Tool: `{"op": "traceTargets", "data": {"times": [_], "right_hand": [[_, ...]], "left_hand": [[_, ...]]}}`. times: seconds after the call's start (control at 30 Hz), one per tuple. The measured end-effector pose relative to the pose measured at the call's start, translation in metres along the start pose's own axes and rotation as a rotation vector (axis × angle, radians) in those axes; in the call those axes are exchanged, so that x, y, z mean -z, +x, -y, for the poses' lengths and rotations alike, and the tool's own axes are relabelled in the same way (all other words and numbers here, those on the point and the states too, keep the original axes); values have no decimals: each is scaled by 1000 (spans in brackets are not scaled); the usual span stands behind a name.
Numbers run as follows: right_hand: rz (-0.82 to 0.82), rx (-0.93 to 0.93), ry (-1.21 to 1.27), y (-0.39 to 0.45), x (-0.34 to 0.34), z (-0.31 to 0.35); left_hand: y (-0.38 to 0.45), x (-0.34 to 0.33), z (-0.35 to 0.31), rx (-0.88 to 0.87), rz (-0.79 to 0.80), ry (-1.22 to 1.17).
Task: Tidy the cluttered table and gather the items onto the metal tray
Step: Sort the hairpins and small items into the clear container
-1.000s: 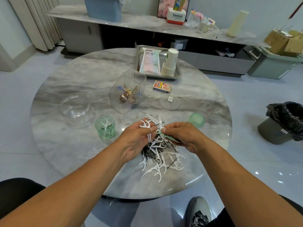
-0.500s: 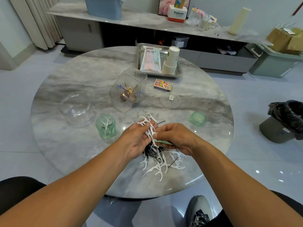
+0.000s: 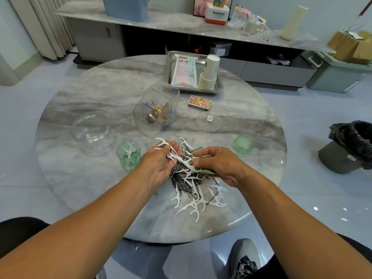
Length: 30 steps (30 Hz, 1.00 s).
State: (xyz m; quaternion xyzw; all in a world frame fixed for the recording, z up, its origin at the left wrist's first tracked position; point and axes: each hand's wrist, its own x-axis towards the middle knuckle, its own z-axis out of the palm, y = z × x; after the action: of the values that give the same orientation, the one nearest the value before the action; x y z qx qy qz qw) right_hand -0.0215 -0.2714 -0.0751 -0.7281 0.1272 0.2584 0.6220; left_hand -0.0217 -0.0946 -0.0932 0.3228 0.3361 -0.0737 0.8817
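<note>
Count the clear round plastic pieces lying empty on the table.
2: a clear round container at the table's left, and a flat clear lid near the matchbox.

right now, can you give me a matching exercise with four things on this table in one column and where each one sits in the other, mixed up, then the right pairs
Things
1. stack of paper cups
2. matchbox
3. green jar
4. green lid

Places
A. on the table beside the left hand, with a few floss picks inside
B. lying on the metal tray, next to a flat packet
C. on the table beyond the right hand, near the table's right edge
D. on the table just in front of the tray

Pairs: 1-B, 2-D, 3-A, 4-C
</note>
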Motion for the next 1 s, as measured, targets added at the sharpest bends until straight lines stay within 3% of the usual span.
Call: {"op": "traceTargets", "data": {"times": [0.2,0.47,0.7,0.87,1.0], "right_hand": [[-50,191,-105,0,25,18],[116,309,-271,-5,26,29],[175,420,-460,-1,16,28],[57,470,-559,3,9,23],[-61,455,-631,7,11,19]], "left_hand": [[-1,-3,-12,15,4,67],[-8,-6,-14,133,159,350],[-13,-1,-18,269,463,731],[-14,3,-14,289,409,694],[-11,3,-16,204,308,606]]}}
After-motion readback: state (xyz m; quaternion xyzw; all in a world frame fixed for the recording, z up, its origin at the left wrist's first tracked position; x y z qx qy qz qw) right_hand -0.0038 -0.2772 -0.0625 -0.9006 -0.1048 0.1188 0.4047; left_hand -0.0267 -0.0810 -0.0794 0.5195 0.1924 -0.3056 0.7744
